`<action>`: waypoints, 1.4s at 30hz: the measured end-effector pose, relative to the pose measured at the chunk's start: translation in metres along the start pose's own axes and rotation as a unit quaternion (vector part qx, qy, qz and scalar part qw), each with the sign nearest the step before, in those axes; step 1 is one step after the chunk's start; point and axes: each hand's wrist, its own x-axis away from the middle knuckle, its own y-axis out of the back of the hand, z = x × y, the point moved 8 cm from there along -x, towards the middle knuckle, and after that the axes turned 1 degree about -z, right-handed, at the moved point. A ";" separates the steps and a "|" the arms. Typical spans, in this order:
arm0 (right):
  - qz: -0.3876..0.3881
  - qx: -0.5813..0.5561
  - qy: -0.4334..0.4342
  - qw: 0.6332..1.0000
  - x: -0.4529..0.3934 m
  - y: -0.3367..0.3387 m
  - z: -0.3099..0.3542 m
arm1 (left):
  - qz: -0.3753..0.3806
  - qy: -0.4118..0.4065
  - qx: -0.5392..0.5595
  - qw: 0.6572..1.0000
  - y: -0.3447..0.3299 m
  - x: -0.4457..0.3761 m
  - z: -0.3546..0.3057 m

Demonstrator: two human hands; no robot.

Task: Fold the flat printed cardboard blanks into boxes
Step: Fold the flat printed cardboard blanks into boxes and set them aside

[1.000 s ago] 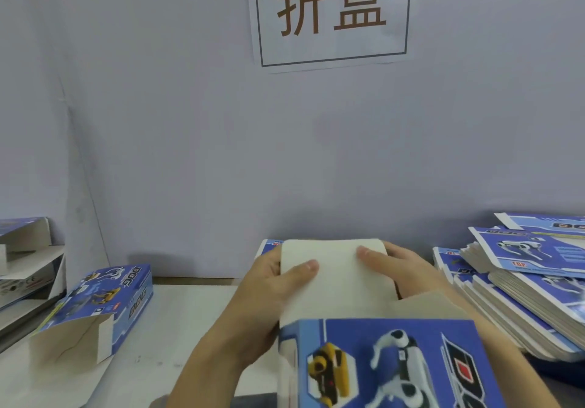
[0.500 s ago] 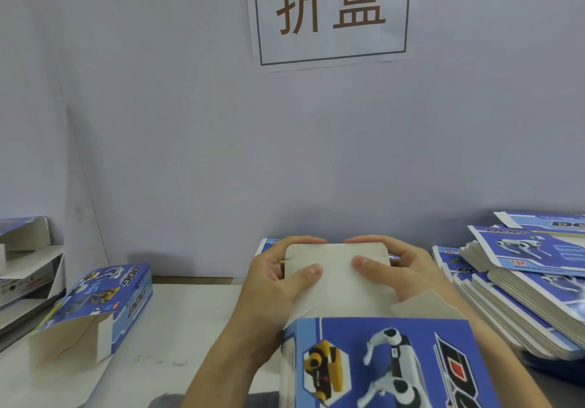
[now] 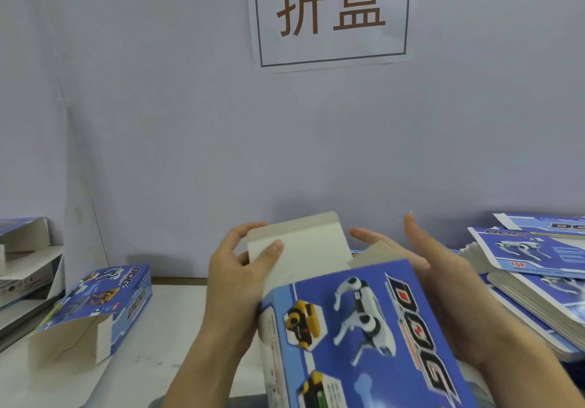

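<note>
The half-formed box point(image 3: 357, 328) is held up over the table point(image 3: 177, 328), printed face toward the person, its white end flap point(image 3: 297, 246) standing open at the far end. The left hand point(image 3: 240, 268) grips that flap, thumb on its inner face and fingers curled behind, likely to bend it along its crease. The right hand point(image 3: 443, 281) lies flat and open along the box's right side, fingers straight, steadying it. Right of the box sits the stack of flat blanks point(image 3: 531, 268); left of it, a finished box point(image 3: 95, 306) lies on its side
</note>
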 end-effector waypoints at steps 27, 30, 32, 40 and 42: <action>-0.213 0.126 0.282 0.927 0.009 -0.020 0.040 | 0.015 -0.151 -0.097 0.984 -0.027 0.021 -0.060; -0.216 0.175 0.250 0.928 0.008 -0.015 0.036 | -0.002 -0.148 -0.090 0.985 -0.031 0.025 -0.058; -0.217 0.166 0.225 0.935 0.005 -0.015 0.031 | -0.017 -0.137 -0.088 0.986 -0.029 0.023 -0.054; -0.274 0.036 0.186 0.943 -0.006 -0.017 0.015 | 0.009 -0.053 -0.051 0.997 -0.018 0.011 -0.036; -0.261 0.026 0.183 0.947 -0.006 -0.019 0.017 | 0.009 -0.042 -0.038 0.998 -0.019 0.011 -0.035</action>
